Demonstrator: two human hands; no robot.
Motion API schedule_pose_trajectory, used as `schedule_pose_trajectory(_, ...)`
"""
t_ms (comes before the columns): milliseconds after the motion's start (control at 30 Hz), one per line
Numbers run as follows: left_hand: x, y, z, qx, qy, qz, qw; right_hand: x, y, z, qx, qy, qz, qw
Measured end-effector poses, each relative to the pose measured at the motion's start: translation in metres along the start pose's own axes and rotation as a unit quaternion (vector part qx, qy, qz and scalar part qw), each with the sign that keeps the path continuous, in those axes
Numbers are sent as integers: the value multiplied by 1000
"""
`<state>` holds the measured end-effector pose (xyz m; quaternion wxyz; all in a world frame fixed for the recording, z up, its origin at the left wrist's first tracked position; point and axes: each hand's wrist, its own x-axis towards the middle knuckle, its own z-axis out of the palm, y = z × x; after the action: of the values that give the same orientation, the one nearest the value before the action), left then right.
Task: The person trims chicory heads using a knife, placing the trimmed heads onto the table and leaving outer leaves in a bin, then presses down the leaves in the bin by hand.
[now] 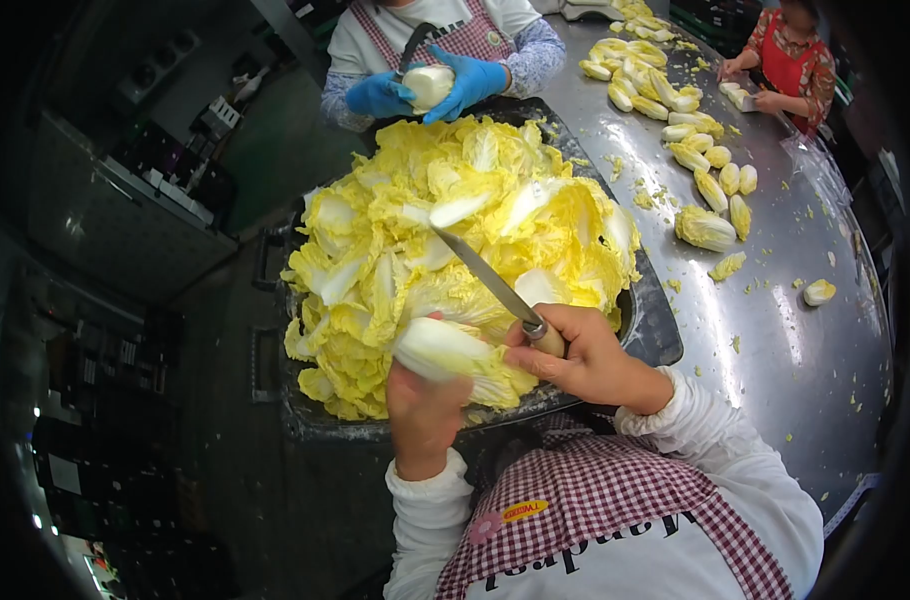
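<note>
My left hand (425, 405) is closed around a napa cabbage (443, 350), its white base end up and to the left, its yellow leaves toward my right hand. In my right hand (595, 355) is a knife (487, 277) with a pale handle, its blade pointing up and left over the leaves. The right fingertips are close to the cabbage's leafy end; whether they touch it I cannot tell. Beneath both hands, a heap of loose yellow cabbage leaves (375, 260) fills a black crate (660, 320).
Across the crate, a person in blue gloves (470, 82) holds a trimmed cabbage (430, 88). Several small cabbages (700, 230) and leaf scraps lie on the metal table (755, 340) at right. Another person in a red apron (787, 70) handles cabbage at the far right.
</note>
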<state>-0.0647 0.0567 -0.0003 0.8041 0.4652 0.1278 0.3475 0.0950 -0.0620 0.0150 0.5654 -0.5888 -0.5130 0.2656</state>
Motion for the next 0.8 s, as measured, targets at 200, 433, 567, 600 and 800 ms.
schedule_pose_trajectory(200,4,5,7,-31,24,35,999,-4,-4,5,77,37,41,995)
schedule_pose_trajectory(433,5,-9,10,33,47,80,995,-3,11,0,-34,45,-82,995)
schedule_pose_trajectory(567,5,-4,4,12,11,27,999,-6,1,-10,36,18,56,998)
schedule_pose_trajectory(600,5,-4,4,9,13,24,1000,-7,-2,-10,11,7,32,999)
schedule_pose_trajectory(800,6,2,5,82,36,-2,996,-2,-2,-25,-155,104,-108,976)
